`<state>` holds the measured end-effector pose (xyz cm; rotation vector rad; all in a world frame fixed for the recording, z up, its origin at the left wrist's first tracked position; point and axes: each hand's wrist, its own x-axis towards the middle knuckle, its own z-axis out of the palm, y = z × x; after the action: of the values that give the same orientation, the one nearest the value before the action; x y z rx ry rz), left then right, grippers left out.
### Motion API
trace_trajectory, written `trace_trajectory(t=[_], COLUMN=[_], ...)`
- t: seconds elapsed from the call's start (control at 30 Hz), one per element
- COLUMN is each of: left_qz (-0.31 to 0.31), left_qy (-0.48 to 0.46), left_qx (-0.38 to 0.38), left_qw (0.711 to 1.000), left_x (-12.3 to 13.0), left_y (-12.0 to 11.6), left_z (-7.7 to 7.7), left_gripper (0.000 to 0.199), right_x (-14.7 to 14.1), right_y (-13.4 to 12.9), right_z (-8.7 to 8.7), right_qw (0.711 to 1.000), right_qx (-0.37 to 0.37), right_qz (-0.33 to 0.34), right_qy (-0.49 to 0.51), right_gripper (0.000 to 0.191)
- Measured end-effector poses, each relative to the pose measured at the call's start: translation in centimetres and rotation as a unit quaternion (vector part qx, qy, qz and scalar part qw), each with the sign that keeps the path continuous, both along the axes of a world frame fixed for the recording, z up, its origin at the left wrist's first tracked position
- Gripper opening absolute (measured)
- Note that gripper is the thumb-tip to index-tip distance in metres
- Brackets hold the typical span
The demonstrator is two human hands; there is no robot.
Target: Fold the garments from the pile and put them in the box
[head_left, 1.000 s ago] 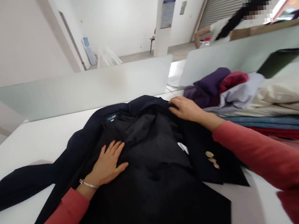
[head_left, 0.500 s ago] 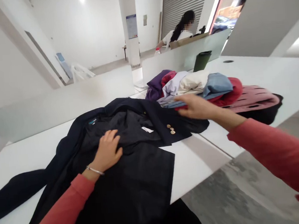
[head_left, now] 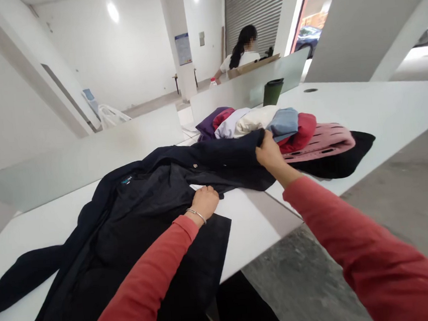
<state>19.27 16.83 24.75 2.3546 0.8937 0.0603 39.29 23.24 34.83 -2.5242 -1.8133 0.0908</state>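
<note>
A dark navy jacket (head_left: 130, 228) lies spread on the white table with its black lining showing and a label at the collar. My right hand (head_left: 271, 153) pinches a corner of its navy cloth, raised slightly in front of the folded clothes. Near the jacket's middle, my left hand (head_left: 205, 201) has its fingers curled down on the lining side by a white tag, partly hidden. A gold button (head_left: 195, 165) shows on the navy cloth. One sleeve (head_left: 21, 272) stretches out to the left.
Folded clothes lie right of the jacket: a light-blue piece (head_left: 283, 122), a pink knit (head_left: 332, 139) and several others. A dark green cup or bin (head_left: 273, 91) stands behind them. Low frosted panels (head_left: 140, 137) edge the white table (head_left: 256, 216). A person (head_left: 244, 50) is beyond.
My left hand has moved right across the lining and its fingers have curled in. My right hand has taken hold of the jacket's edge and lifted it; the gold button cluster no longer shows.
</note>
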Motion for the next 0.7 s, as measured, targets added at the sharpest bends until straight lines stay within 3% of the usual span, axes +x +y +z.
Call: trace_trajectory(t=[0.1,0.17,0.23,0.3,0.4,0.47,0.53,0.63,0.7], left_qz=[0.018,0.066,0.129,0.169,0.134,0.078,0.042,0.033,0.047], left_qy=[0.001,-0.02,-0.087,-0.185,-0.294,-0.31,-0.286,-0.19,-0.09], left_qx=[-0.001,-0.021,-0.06,-0.104,-0.157,-0.157,-0.114,-0.057,-0.072], left_qw=[1.0,0.997,0.986,0.962,0.933,0.934,0.951,0.98,0.992], left_x=[-0.6,-1.6,-3.0,-4.0,-4.7,-5.0,-6.3,-11.0,-15.5], left_y=[0.8,2.1,3.8,5.0,4.6,2.6,-0.5,-6.2,-10.1], left_z=[1.2,2.5,4.0,5.3,6.8,7.6,8.1,7.9,6.7], left_gripper=[0.026,0.027,0.028,0.029,0.028,0.028,0.032,0.056,0.077], right_x=[-2.7,-4.9,-6.9,-8.5,-9.4,-9.0,-7.9,-5.4,-3.5], right_y=[-2.9,-5.2,-7.2,-8.5,-8.9,-8.6,-8.5,-9.7,-11.3], right_z=[1.9,3.2,3.7,3.0,0.5,-0.9,-1.1,0.6,2.2], right_qw=[0.99,0.973,0.956,0.948,0.963,0.973,0.968,0.932,0.925], right_qx=[0.127,0.177,0.158,0.121,0.092,0.046,-0.022,-0.102,-0.107], right_qz=[0.041,0.142,0.246,0.294,0.251,0.224,0.248,0.344,0.363], right_qy=[-0.035,-0.041,-0.014,0.021,0.042,0.043,0.046,0.055,0.048], right_gripper=[0.054,0.047,0.039,0.041,0.058,0.052,0.039,0.039,0.039])
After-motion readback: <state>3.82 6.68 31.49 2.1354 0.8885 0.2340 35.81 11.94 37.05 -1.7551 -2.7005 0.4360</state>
